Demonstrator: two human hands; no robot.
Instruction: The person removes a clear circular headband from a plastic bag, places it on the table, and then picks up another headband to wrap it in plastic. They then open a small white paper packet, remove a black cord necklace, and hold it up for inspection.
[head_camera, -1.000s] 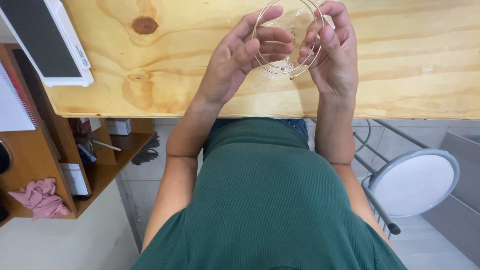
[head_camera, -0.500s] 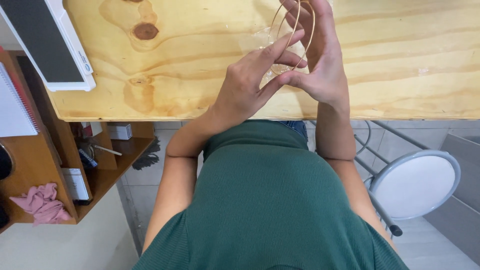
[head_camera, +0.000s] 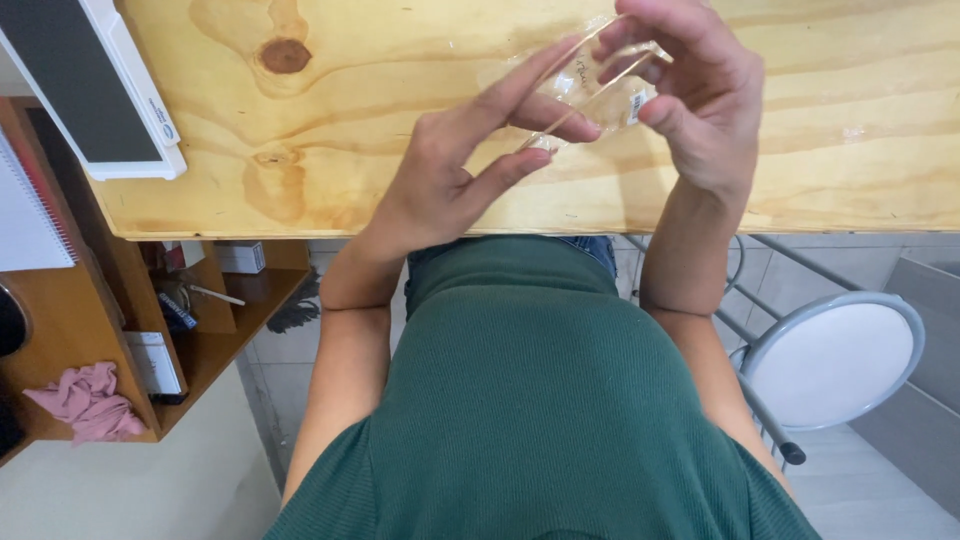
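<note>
Both hands grip a clear plastic dish (head_camera: 590, 85) over the desk's (head_camera: 850, 150) far side: my left hand (head_camera: 450, 175) pinches its edge, my right hand (head_camera: 700, 90) cups it. It seems tilted on edge, mid-turn, though glare blurs it. Next I'd need steady, even fingers.

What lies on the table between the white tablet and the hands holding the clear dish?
Only bare wood: the plywood table with its dark knot, between the tablet and left hand, in the head view.

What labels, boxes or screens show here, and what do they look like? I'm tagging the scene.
Tablet: top left of table, flat, dark screen, white rim.
Sticker: small, white, on the clear dish held by left hand and right hand.
Box: small, white, under table.
</note>
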